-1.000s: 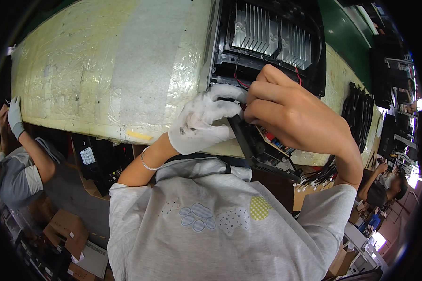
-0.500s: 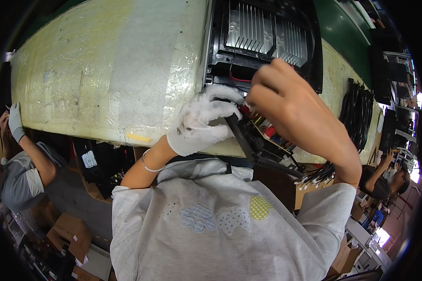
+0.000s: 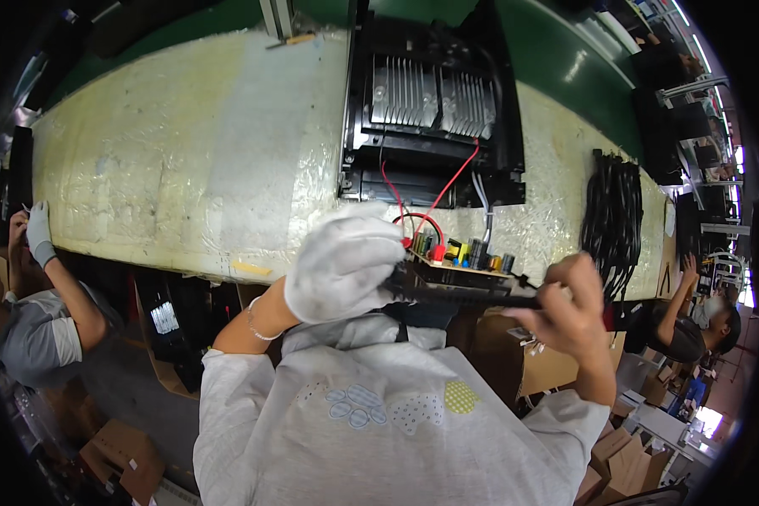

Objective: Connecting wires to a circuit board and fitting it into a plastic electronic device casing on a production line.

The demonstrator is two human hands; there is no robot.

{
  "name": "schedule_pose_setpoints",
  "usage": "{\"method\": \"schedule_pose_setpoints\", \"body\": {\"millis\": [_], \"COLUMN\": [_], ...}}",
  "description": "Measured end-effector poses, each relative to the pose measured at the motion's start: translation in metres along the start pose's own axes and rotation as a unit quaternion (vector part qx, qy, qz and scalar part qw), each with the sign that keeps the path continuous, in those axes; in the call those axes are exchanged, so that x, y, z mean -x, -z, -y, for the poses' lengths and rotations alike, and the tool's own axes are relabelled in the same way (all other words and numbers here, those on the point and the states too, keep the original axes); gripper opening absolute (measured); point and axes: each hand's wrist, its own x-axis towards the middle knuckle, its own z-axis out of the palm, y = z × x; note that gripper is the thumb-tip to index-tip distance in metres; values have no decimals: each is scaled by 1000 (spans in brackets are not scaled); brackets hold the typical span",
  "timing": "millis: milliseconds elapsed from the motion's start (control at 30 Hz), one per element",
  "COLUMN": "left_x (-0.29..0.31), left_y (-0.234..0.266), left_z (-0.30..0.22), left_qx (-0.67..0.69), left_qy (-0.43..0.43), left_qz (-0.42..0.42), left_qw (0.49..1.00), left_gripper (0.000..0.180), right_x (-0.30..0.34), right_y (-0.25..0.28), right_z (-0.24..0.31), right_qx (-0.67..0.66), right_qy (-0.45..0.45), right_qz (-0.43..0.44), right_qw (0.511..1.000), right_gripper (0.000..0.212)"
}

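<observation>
My left hand (image 3: 346, 263), in a white glove, is closed on the left end of a long black panel (image 3: 472, 297) held at the bench's near edge. My bare right hand (image 3: 569, 308), smeared by motion, has its fingers at the panel's right end. Against the panel's far side is a circuit board (image 3: 464, 271) with upright colourful components. Red wires (image 3: 451, 184) run from the board to a large black device (image 3: 434, 156) lying ahead of me. Two silver finned heat sinks (image 3: 405, 93) sit in that device, and grey cables also hang from it.
A yellowish, film-covered bench (image 3: 169, 169) stretches left. A bundle of black cables (image 3: 611, 215) lies to the right. Another person (image 3: 51, 312) works at far left, and one more (image 3: 704, 316) at far right. Cardboard boxes (image 3: 126, 460) stand on the floor.
My right hand has moved down and right, from over the device's wires to the panel's right end. The panel has turned more level, and the board with its red wires now shows plainly.
</observation>
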Motion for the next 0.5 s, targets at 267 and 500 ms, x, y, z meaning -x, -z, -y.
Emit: {"method": "schedule_pose_setpoints", "body": {"millis": [267,500], "left_x": [-96,-68], "left_y": [70,49], "left_z": [36,11], "left_qx": [-116,-150], "left_qy": [186,171], "left_qz": [-226,-7], "left_qw": [949,974], "left_gripper": [81,86], "right_x": [-166,-110], "right_y": [-11,-62], "right_z": [-125,-168], "right_qx": [29,86], "right_qy": [-51,-195], "right_qz": [-221,-115], "right_qw": [973,970], "right_gripper": [37,34]}}
